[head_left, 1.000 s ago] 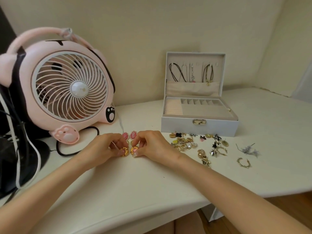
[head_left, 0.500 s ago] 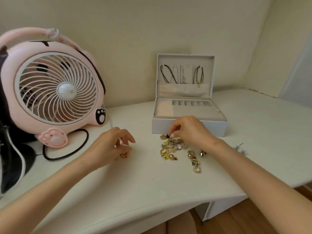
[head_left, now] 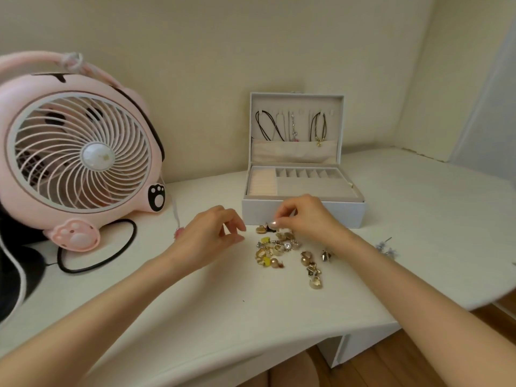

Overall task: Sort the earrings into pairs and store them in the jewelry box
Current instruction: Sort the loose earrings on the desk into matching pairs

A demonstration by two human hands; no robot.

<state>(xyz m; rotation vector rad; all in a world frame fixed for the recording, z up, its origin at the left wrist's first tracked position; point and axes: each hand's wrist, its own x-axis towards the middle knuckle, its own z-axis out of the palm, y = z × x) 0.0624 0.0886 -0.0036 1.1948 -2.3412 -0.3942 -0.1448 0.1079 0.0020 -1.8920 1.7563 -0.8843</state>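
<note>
A white jewelry box stands open at the back of the desk, necklaces hanging in its lid. In front of it lies a pile of several gold, yellow and pearl earrings. My right hand is at the pile's far edge, and its fingertips pinch a small dark earring just in front of the box wall. My left hand hovers left of the pile with loosely curled fingers, and I see nothing in it. A pink earring peeks out at its left side.
A pink fan stands at the left, with its black cable looped on the white desk. A silver earring lies apart at the right. The desk's front edge curves close to me.
My left hand has lifted off the gold earrings and drifted right toward the pile. My right hand went from those earrings to the pile's far edge and now pinches an earring there.
</note>
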